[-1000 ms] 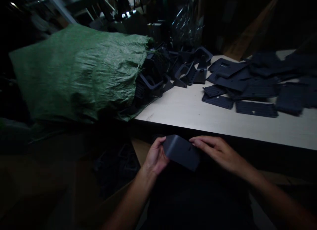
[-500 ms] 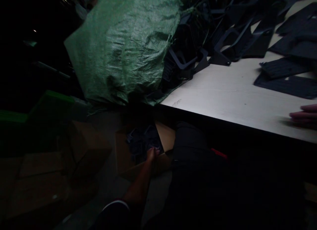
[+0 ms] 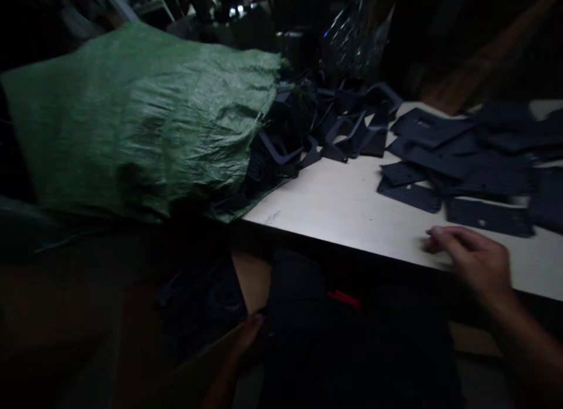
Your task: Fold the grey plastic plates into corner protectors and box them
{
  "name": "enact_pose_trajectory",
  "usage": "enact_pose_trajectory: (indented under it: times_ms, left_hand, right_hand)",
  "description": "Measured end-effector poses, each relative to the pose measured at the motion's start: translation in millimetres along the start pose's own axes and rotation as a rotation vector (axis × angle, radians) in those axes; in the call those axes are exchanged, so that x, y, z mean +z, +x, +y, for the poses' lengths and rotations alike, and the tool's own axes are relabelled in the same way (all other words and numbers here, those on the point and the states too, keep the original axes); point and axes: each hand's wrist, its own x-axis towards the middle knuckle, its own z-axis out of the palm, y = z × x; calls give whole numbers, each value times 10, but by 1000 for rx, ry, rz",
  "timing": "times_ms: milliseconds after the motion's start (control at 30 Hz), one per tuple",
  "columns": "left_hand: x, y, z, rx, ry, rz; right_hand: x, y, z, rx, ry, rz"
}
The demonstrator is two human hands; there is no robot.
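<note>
My left hand (image 3: 250,333) is low beside the cardboard box (image 3: 251,277) on the floor, at its near right edge. Its fingers are dark and smeared, so their hold does not show. Inside the box lie dark plastic parts (image 3: 220,297). Over the front edge of the white table, my right hand (image 3: 481,262) has its fingers curled in and the fingertips together. Whatever they may hold is too small or hidden. Dark flat ribbed plates (image 3: 488,216) lie on the table just beyond that hand.
A big green woven sack (image 3: 176,121) rests at the table's left end, its mouth facing right. Dark angular plastic frames (image 3: 338,133) spill from it onto the white tabletop (image 3: 334,203). Clear plastic wrap (image 3: 356,39) shows behind. My dark-clothed leg (image 3: 294,291) is under the table edge.
My left hand has come up from the parts in the box to its edge. My right hand has come further into view over the table. The view has swung right.
</note>
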Motion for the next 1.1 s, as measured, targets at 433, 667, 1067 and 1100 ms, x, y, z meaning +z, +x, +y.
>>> enact_pose_trajectory:
  times_ms: [433, 667, 1067, 1100]
  left_hand:
    - [44, -337, 2426, 690, 71, 91]
    - [557, -102, 3462, 723, -231, -1]
    - [1134, 275, 4701, 840, 66, 150]
    - [1177, 294, 4738, 842, 81, 156]
  right_hand:
    - [-64, 116, 147, -83, 137, -66]
    - [-85, 125, 195, -65, 176, -70]
    - [-90, 118, 264, -105, 280, -127]
    - [-89, 118, 276, -117, 282, -137]
